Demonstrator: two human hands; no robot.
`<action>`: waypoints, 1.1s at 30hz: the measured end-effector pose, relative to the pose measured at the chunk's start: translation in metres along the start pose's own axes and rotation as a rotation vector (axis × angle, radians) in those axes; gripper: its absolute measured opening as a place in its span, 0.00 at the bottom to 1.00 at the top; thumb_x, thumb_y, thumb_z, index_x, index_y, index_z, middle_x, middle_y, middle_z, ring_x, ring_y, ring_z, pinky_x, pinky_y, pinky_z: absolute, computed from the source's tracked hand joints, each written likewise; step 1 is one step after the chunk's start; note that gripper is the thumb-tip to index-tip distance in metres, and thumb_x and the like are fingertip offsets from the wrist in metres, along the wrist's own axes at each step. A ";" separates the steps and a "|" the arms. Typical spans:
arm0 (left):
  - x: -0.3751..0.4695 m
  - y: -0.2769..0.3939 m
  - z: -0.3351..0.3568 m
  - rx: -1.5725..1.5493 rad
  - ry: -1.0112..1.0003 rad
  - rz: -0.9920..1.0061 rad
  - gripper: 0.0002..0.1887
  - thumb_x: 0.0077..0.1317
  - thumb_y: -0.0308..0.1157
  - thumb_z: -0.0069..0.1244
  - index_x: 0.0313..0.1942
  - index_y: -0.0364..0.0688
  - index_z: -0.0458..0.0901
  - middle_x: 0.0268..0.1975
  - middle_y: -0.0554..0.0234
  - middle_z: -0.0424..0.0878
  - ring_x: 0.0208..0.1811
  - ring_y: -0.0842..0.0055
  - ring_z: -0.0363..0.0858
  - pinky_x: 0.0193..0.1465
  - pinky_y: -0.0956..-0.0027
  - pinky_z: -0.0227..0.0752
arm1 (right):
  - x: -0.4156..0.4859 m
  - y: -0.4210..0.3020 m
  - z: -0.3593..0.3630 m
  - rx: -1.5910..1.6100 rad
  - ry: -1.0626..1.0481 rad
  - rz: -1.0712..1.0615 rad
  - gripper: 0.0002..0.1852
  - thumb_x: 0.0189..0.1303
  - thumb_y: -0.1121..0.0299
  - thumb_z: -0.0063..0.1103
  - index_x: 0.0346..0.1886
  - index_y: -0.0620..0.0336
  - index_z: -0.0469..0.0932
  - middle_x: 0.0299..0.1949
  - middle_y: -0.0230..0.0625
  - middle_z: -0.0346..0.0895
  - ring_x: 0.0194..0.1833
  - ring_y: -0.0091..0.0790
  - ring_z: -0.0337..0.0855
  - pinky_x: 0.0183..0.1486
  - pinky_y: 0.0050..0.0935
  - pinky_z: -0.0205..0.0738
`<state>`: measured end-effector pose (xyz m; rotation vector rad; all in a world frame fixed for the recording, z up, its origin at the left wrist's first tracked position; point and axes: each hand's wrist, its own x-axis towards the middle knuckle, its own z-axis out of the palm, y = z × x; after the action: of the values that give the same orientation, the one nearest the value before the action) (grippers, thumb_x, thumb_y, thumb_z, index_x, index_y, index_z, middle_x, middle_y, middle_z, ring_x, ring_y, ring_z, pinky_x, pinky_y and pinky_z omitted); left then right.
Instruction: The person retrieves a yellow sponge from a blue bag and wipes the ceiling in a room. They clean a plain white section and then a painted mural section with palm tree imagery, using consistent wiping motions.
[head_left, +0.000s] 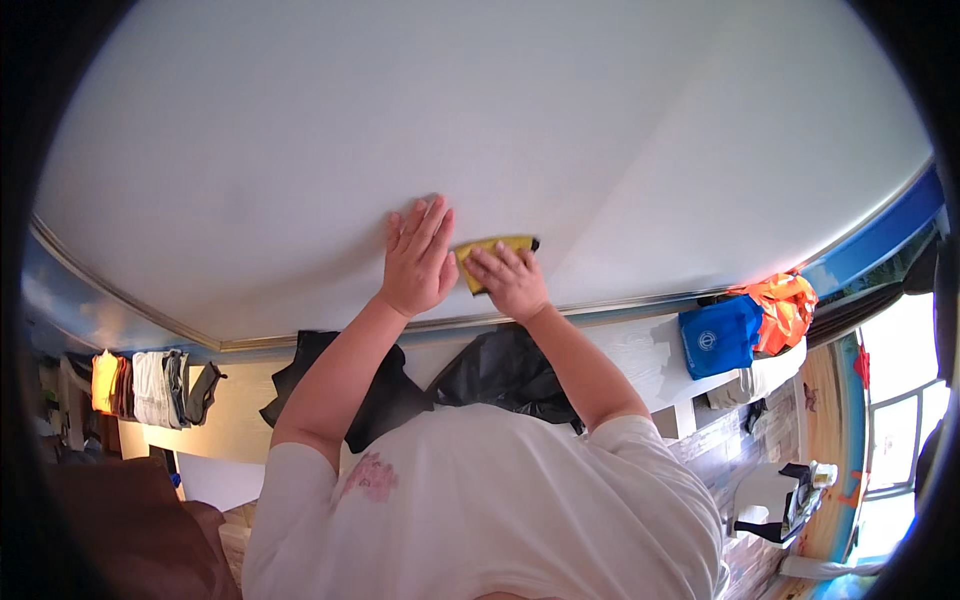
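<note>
My left hand (421, 259) lies palm down, fingers stretched out and slightly apart, on a broad pale flat surface (480, 112). It holds nothing. Just to its right, my right hand (511, 280) presses a folded yellow cloth (505, 244) with dark edging against the same surface. The fingers rest over the cloth and cover its lower middle. A faint shadow falls on the surface left of my left hand. Both forearms reach up from a white T-shirt (480, 502) with a pinkish print.
Metallic-looking trim (262, 341) borders the surface. Black material (495, 375) lies beneath my forearms. Folded clothes (154, 386) are at left. A blue bag (720, 337) and orange plastic bag (784, 311) sit at right. A white stool-like piece (761, 495) and window (896, 435) are farther right.
</note>
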<state>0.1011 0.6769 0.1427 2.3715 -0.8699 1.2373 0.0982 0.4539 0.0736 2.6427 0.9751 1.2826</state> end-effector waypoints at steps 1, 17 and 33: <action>0.013 0.004 0.000 -0.048 0.021 0.029 0.33 0.63 0.36 0.49 0.70 0.41 0.68 0.77 0.56 0.60 0.80 0.63 0.50 0.79 0.44 0.28 | -0.010 0.000 -0.001 0.003 -0.093 -0.016 0.27 0.60 0.65 0.56 0.64 0.27 0.78 0.69 0.09 0.68 0.68 0.25 0.67 0.64 0.35 0.61; -0.009 0.028 0.066 0.312 0.030 0.139 0.30 0.66 0.46 0.49 0.70 0.54 0.71 0.77 0.72 0.60 0.80 0.70 0.48 0.79 0.46 0.28 | 0.024 0.067 -0.042 -0.108 0.242 0.240 0.33 0.41 0.67 0.65 0.59 0.31 0.82 0.65 0.26 0.74 0.63 0.48 0.70 0.64 0.59 0.55; -0.019 0.061 0.076 0.167 -0.133 -0.003 0.37 0.63 0.46 0.54 0.73 0.51 0.65 0.78 0.68 0.56 0.80 0.64 0.46 0.77 0.39 0.36 | 0.052 0.137 -0.100 0.004 0.455 0.300 0.34 0.42 0.74 0.60 0.60 0.40 0.81 0.70 0.43 0.68 0.72 0.61 0.61 0.72 0.61 0.48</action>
<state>0.1000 0.5967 0.0844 2.6121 -0.8310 1.2049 0.1212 0.3509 0.2165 2.6271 0.6196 2.0099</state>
